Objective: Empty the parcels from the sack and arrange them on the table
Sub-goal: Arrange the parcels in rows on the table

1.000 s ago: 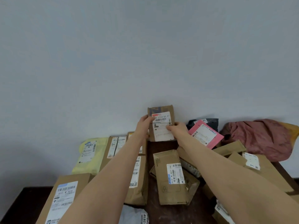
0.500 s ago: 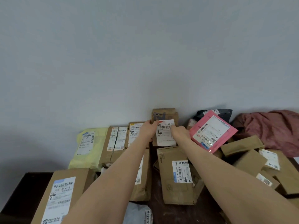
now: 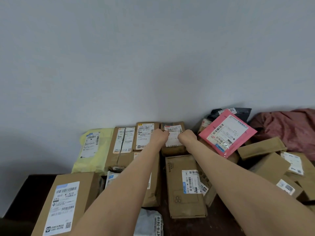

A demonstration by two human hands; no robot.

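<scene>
Two bare forearms reach out over a dark desk point(image 3: 221, 223) crowded with parcels, passing a large labelled box point(image 3: 68, 201) and a long brown mailer point(image 3: 184, 186). At the far edge, the left hand point(image 3: 160, 136) and right hand point(image 3: 186, 137) both grip a small brown parcel point(image 3: 173, 149) by its sides. They seem to be seating it at the end of a tidy row against the wall, beside a neighbouring box point(image 3: 144, 133). The small parcel is squat, creased cardboard with a white label. Beyond, a pink mailer point(image 3: 226, 132) leans near the crumpled reddish sack point(image 3: 289, 126).
</scene>
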